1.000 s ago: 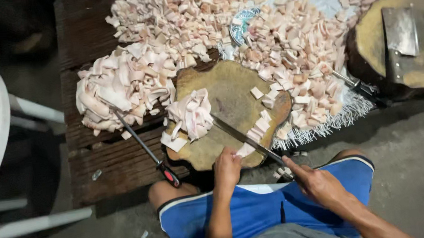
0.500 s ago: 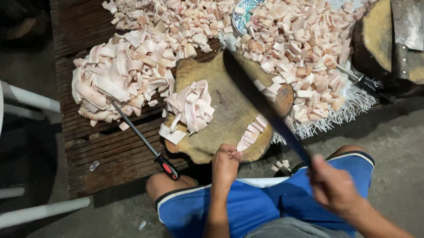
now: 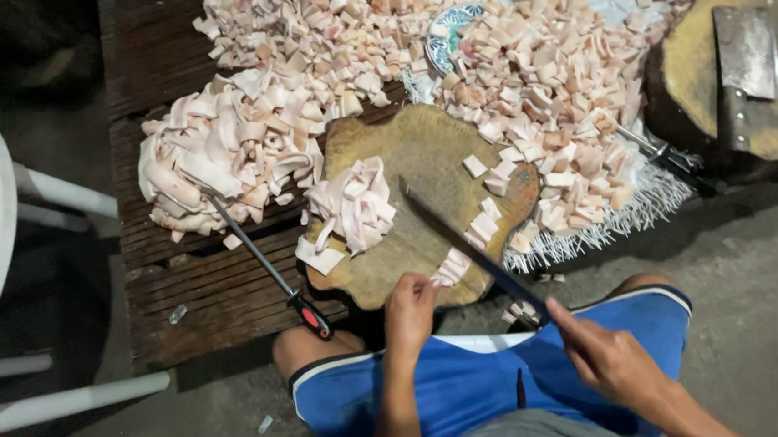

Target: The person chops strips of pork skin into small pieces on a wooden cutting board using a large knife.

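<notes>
Fingers of the right hand clench a long knife; the left hand pinches pale strips. A round wooden board sits on dark slats above concrete floor.

Head cam, single view, looking down.
Faces steeply down over wearer's lap at chopping block & wooden pallet; fairly close.

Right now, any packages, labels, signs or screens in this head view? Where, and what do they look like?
None in view: no package, label, sign or screen.
Nearest to packaging: a white woven sack sheet with frayed edge lying flat under the cut pale pink meat pieces, right of the round wooden chopping block.
A blue-and-white patterned plate rim shows among the pieces.
</notes>
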